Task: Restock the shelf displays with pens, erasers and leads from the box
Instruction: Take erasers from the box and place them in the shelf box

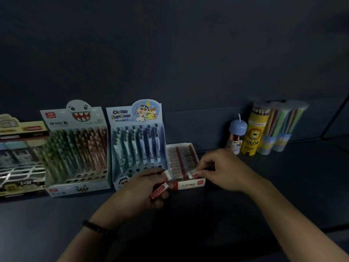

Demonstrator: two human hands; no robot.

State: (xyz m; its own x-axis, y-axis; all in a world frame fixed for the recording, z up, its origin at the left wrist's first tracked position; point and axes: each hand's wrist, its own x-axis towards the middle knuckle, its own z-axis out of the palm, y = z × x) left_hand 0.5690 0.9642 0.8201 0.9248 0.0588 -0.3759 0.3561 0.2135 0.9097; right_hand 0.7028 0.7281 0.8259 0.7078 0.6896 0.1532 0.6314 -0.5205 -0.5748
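Erasers: small red-sleeved blocks with white ends. A couple sit in the left hand, a single eraser is in the right hand, and the rest lie packed in rows in the eraser tray.
Eraser tray: an open red-and-white carton on the dark shelf, just right of the cartoon pen display.
Left hand: fingers curled round the spare erasers, held just in front of the tray's left corner.
Right hand: thumb and fingertips pinching the single eraser at the tray's front row.
Handling: light, I'd judge, and firm with a little give, so a drop should do no harm. The paper sleeve looks slicker than the bare rubber end. Best taken by the long sides of the sleeve, so the block doesn't slide out of it.
Hard to see: the room is dim and the frame is soft. I cannot tell whether the pinched eraser is seated in its row or just above it, nor exactly how many the left hand holds. The print on the sleeves is unreadable. The supply box is not in sight.
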